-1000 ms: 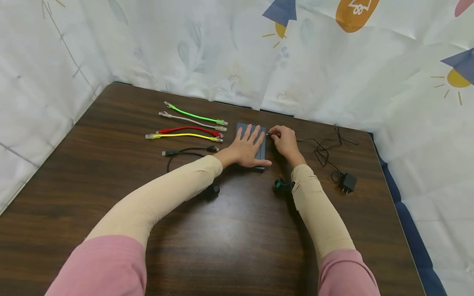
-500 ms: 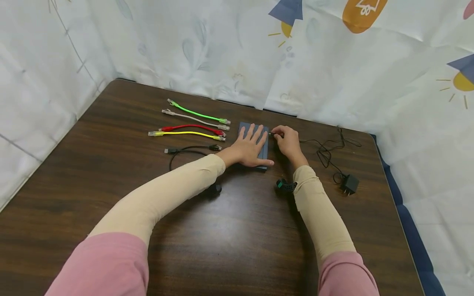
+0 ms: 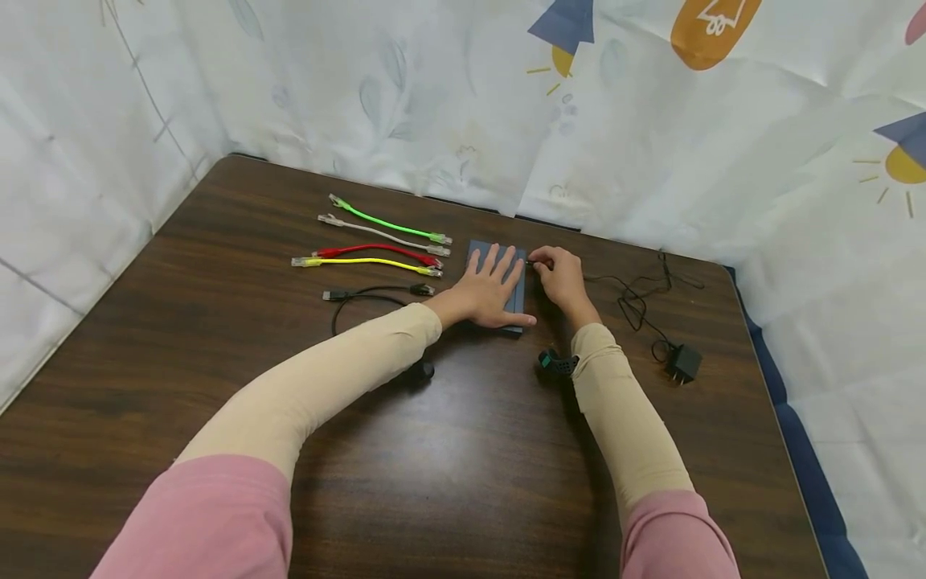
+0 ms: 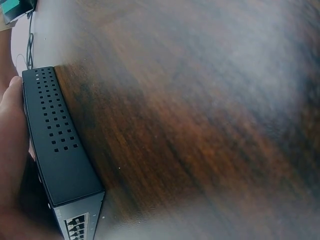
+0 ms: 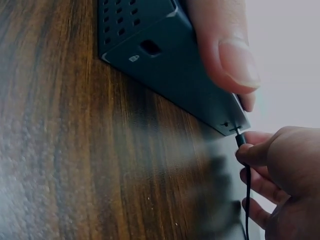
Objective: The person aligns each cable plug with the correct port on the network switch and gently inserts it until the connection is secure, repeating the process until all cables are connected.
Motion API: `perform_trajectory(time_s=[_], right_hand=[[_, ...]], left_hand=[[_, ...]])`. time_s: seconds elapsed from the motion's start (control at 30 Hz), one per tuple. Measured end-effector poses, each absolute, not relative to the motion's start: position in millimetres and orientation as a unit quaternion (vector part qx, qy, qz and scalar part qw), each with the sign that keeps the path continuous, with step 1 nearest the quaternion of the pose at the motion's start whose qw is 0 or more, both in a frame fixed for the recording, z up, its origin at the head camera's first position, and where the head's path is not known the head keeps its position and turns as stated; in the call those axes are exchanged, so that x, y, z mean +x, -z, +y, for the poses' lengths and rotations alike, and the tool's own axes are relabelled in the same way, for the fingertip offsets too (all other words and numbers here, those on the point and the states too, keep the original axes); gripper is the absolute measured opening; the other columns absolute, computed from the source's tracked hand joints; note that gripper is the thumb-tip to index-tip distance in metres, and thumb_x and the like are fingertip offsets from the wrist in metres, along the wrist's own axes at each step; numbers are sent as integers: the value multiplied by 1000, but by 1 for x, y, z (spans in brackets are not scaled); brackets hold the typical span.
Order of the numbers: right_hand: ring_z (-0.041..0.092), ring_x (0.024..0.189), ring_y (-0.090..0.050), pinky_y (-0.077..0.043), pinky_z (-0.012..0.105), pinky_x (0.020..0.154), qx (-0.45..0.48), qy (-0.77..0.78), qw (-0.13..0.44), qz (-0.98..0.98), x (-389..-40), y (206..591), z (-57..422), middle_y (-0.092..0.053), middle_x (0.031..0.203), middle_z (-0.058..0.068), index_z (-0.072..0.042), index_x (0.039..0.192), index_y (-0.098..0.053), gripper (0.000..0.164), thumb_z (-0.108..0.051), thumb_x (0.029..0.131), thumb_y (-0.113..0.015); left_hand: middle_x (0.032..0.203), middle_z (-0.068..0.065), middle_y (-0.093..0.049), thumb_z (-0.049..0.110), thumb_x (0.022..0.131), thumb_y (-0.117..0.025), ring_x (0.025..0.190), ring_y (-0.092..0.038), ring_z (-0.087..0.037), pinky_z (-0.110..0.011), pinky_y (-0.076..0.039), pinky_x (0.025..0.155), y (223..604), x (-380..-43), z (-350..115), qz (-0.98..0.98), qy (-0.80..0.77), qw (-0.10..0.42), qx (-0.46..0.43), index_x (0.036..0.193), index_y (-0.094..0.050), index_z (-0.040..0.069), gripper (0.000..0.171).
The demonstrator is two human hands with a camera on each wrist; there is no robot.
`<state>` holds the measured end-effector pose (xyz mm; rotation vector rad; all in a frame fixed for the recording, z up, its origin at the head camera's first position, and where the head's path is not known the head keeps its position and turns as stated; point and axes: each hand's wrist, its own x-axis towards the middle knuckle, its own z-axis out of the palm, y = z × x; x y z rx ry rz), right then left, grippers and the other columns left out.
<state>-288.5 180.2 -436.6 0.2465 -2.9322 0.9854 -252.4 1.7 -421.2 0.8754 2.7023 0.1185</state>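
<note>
The left hand (image 3: 489,289) lies flat, fingers straight, on the box (image 3: 515,299). At its 3 o'clock side, the right hand (image 3: 560,276) pinches the plug (image 5: 240,136).

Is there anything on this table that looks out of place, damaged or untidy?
Nothing looks damaged or spilled. Only the black adapter cord lies in a loose tangle right of the dark box, while the four coloured cables lie in a neat row.
</note>
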Motion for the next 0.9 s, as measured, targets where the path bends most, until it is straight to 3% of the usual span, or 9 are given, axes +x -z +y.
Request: perform_trajectory(time_s=[0.73,0.9], right_hand=[[32,111,-59,-46,47,99,88,-338,23,-937,-287,436,188,-65,119,15,-5,119,-66,26,-17,98,-57],[32,114,-58,-45,48,101,93,-318,12,-943,-285,434,195,-63,121,16,-5,121,-65,29,-18,95,-63]], left_hand=[[162,-14,15,82,85,-29,149,14,-38,-60,4,119,421,-251,3,940,-38,152,302,157,5,13,105],[163,-14,15,82,85,-29,149,13,-38,-60,4,119,422,-252,2,941,-41,150,301,157,5,13,105]])
